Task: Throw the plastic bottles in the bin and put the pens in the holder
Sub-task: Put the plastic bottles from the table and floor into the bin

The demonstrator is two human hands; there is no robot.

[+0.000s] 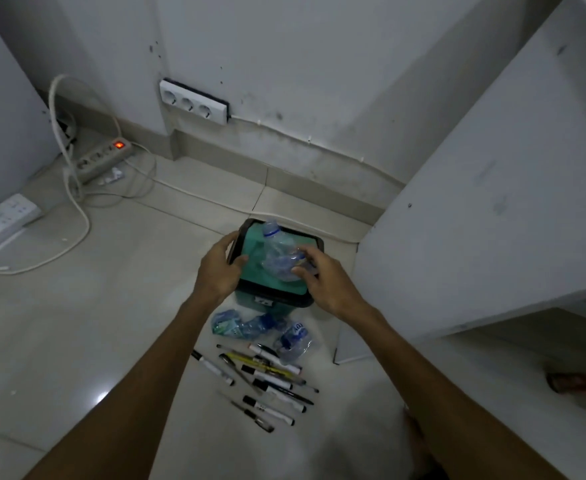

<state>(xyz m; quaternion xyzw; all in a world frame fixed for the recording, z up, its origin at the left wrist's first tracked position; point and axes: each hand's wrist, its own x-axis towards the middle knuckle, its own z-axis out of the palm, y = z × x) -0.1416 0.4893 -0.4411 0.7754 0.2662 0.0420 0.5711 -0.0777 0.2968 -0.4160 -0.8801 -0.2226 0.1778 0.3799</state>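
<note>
A small green bin (250,242) with a black rim stands on the tiled floor. My left hand (217,268) grips its left rim. My right hand (326,278) holds a crushed clear plastic bottle (279,254) over the bin's opening. Two more crushed bottles lie on the floor just in front of the bin, one with a green label (239,323) and one with a blue label (295,339). Several pens and markers (267,379) lie scattered on the floor nearer to me. No pen holder shows in this view.
A white cabinet (492,209) stands close on the right of the bin. Power strips (103,159) and loose white cables (77,206) lie on the floor at the left, below a wall socket panel (193,102). Bare tiles stretch left of the pens.
</note>
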